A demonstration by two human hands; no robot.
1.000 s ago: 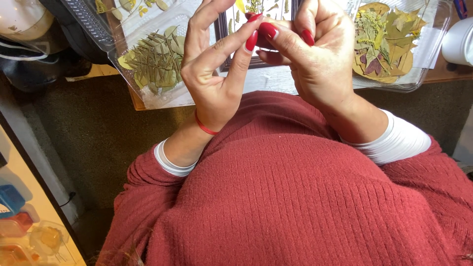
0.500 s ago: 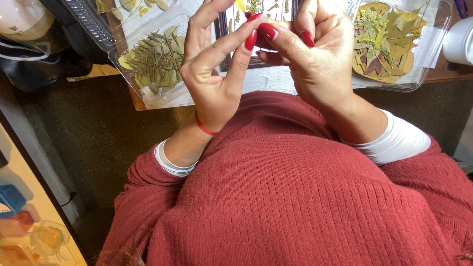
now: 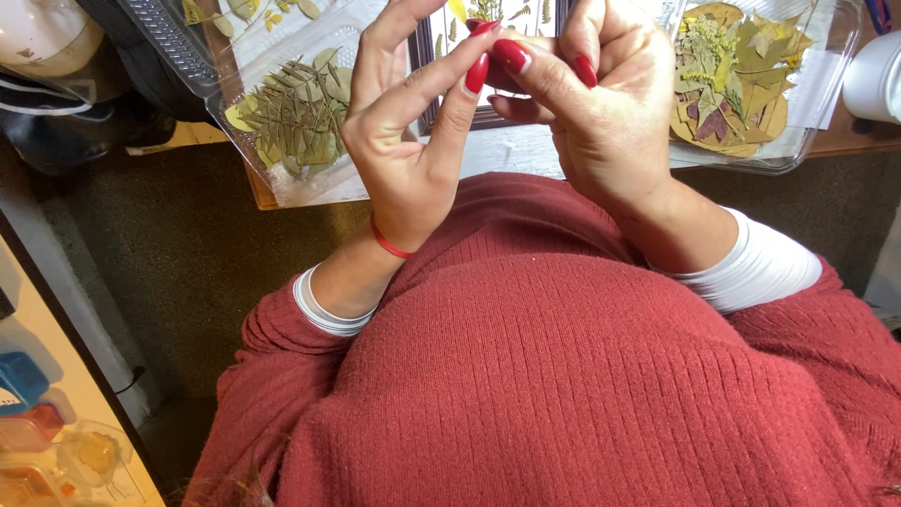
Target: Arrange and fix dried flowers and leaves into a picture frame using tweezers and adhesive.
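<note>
Pinching something small and dark between the fingertips, the left hand [image 3: 404, 141] and the right hand [image 3: 601, 113] meet in the head view; what the piece is, I cannot tell, it is almost hidden by the red nails. Just behind the pinch lies a dark picture frame [image 3: 450, 66] with some pressed plants already placed inside, so the work seems partly done. Left of the grip is a clear tray of green leaves [image 3: 291, 122], right of it a clear tray of yellow leaves [image 3: 741, 84], both on a wooden table [image 3: 845, 141]. Below is brown carpet [image 3: 169, 253].
</note>
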